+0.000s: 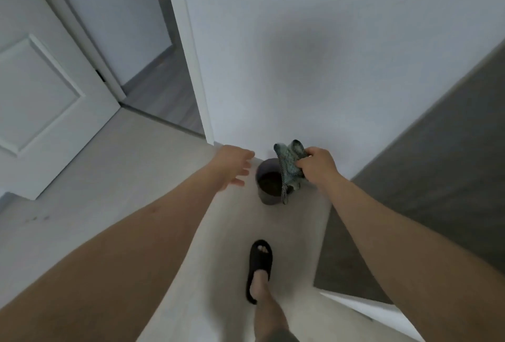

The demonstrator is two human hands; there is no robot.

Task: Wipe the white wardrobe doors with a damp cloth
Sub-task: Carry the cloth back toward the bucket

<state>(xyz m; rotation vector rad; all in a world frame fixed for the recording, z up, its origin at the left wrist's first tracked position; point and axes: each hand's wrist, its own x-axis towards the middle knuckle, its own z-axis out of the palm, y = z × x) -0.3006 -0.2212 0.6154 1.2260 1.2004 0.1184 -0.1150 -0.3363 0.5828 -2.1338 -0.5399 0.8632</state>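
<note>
My right hand [318,165] grips a crumpled grey-green cloth [289,168] that hangs over a small grey bucket [266,196] on the pale floor. The bucket holds dark water and stands close to a white flat panel [314,54] straight ahead; I cannot tell whether this panel is a wardrobe door or a wall. My left hand [233,166] is stretched forward just left of the bucket, fingers relaxed and spread, holding nothing.
A white panelled door [46,95] stands ajar at the left, with a doorway to a grey-floored room [164,84] behind it. A dark grey surface [437,177] fills the right side. My foot in a black slipper [259,268] stands behind the bucket.
</note>
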